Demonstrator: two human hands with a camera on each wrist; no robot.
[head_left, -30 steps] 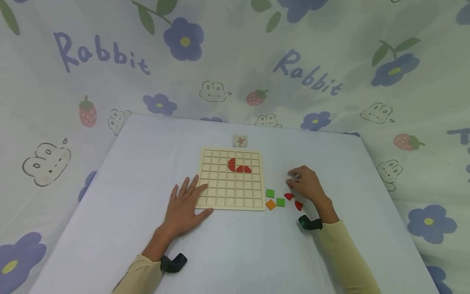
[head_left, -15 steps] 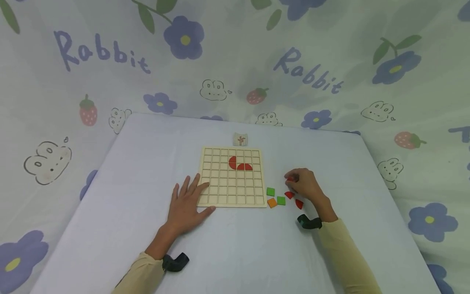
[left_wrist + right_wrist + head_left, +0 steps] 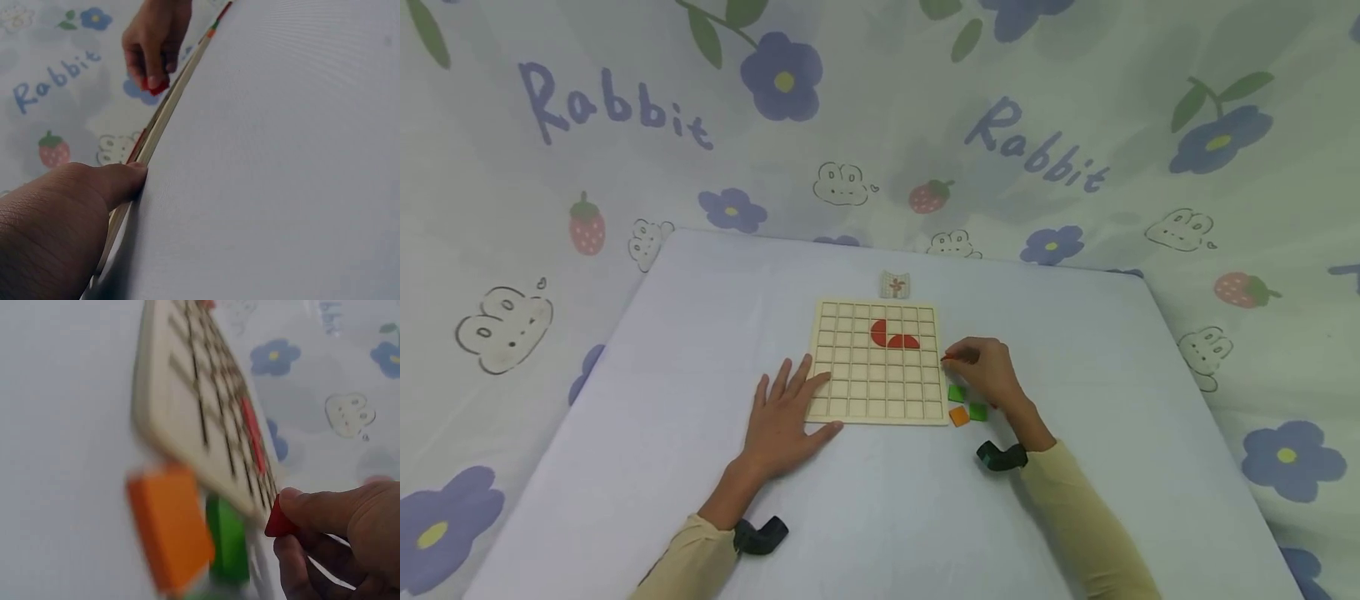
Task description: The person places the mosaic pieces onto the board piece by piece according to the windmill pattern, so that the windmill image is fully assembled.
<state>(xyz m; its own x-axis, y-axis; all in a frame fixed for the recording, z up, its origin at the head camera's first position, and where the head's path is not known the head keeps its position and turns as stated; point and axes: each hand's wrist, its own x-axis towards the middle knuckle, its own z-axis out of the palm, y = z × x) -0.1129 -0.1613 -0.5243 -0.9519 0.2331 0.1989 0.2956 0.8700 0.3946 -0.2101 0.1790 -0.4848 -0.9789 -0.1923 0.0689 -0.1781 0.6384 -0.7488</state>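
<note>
My right hand (image 3: 988, 371) pinches a small red tile (image 3: 279, 519) between thumb and fingers, just off the right edge of the wooden grid board (image 3: 857, 392). My left hand (image 3: 781, 429) rests with fingers spread over the board's lower left edge. In the left wrist view, the left thumb (image 3: 125, 183) lies against the board's side. Red quarter-round tiles (image 3: 902, 342) sit in cells in the upper right part of the grid, forming curved shapes. Close beside the board's lower right corner lie an orange square tile (image 3: 958, 416) and two green square tiles (image 3: 977, 412), near the right wrist.
A small card with a reddish pattern on a grid (image 3: 895, 285) lies behind the board. White cloth (image 3: 880, 508) covers the table. A curtain with rabbits and flowers (image 3: 850, 108) hangs behind it. Each wrist wears a black camera (image 3: 1002, 456).
My right hand has picked up a red tile and moved left to the board's edge. It now covers the spot where two loose red tiles lay. The left hand stays on the board.
</note>
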